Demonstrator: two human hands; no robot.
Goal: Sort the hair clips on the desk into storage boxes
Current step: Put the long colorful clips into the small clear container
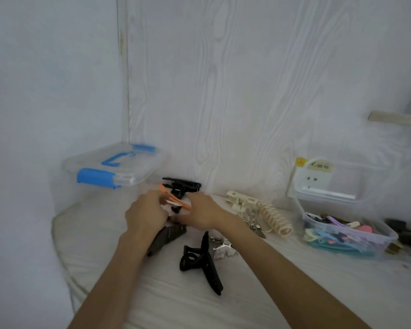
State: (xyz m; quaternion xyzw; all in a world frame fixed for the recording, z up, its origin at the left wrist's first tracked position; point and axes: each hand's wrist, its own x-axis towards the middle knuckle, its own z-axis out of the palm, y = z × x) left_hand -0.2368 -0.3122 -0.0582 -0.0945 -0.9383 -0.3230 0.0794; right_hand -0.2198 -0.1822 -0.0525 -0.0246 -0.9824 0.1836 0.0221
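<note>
**Both hands on the orange clip**

Your left hand [146, 213] has a curled grip on the orange hair clip [176, 200]; your right hand [203, 213] meets its other end, grip unclear; the clip is lifted above the tabletop [166, 302], near the lidded clear box [109, 169]; black claw clips [202, 262] lie below your wrists; the open box [342, 233] at right holds coloured clips.

A pale wall [45, 91] meets a white wood-grain panel [259, 91] at a corner behind the white desk [282, 293]. A wall socket [312, 180] sits low on the panel. Light is soft and even.
</note>
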